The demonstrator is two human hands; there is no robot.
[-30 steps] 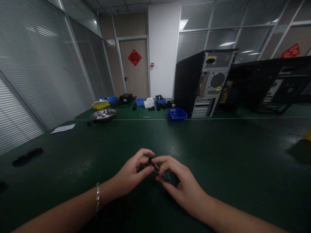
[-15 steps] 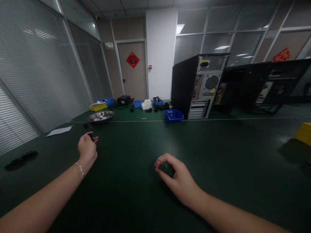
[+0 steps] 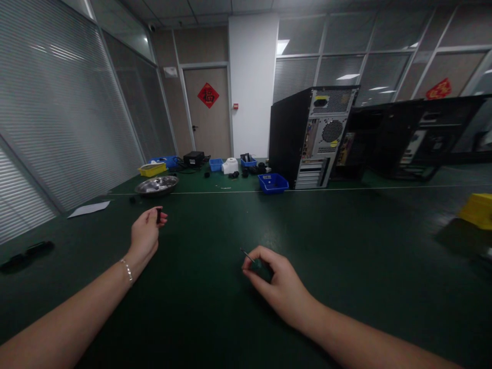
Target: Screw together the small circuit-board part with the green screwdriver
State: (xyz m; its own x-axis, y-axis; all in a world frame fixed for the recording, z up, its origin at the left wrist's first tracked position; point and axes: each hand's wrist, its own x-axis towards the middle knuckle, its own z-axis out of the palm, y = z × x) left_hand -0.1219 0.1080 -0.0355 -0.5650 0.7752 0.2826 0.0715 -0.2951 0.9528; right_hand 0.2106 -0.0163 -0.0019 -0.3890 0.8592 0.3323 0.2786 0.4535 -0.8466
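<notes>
ok so the left hand [image 3: 145,233] has a small black piece [image 3: 159,215] pinched in its fingers, partly covered, so i can't make out what it is; the right hand [image 3: 279,282] is curled round a tool [image 3: 255,262], thin metal tip poking out up and to the left, green handle mostly hidden in the palm; both forearms are cut off at the frame edge; left arm reaches out toward the metal dish [image 3: 157,186], hand just short of it; right hand sits lower, over the green tabletop [image 3: 207,230]
</notes>
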